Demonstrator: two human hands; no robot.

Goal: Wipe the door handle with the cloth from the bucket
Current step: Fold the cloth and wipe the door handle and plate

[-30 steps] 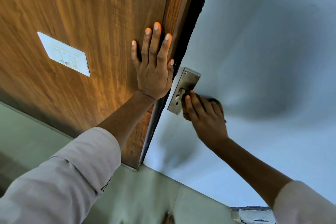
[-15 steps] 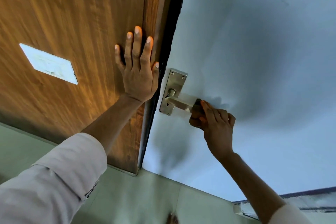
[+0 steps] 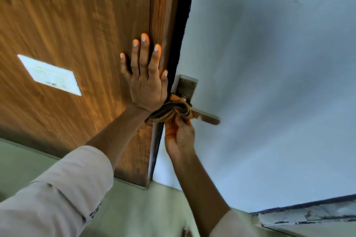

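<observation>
A metal lever door handle (image 3: 207, 117) sticks out from its backplate (image 3: 186, 87) on the grey-white door (image 3: 269, 82). My right hand (image 3: 179, 134) grips an orange and brown striped cloth (image 3: 171, 109), which is bunched around the handle's root by the spindle. The lever's outer half is bare. My left hand (image 3: 146, 81) lies flat, fingers spread, on the wooden panel (image 3: 77, 25) beside the door's dark edge. The bucket is out of sight.
A white switch plate (image 3: 50, 75) is set in the wooden panel to the left. Pale green floor tiles (image 3: 144, 208) lie below. A grey ledge with peeling paint (image 3: 308, 217) sits at the lower right.
My right hand has slid the cloth from the lever's tip back to its root near the backplate, leaving the outer lever uncovered. The left hand stays pressed on the wooden panel.
</observation>
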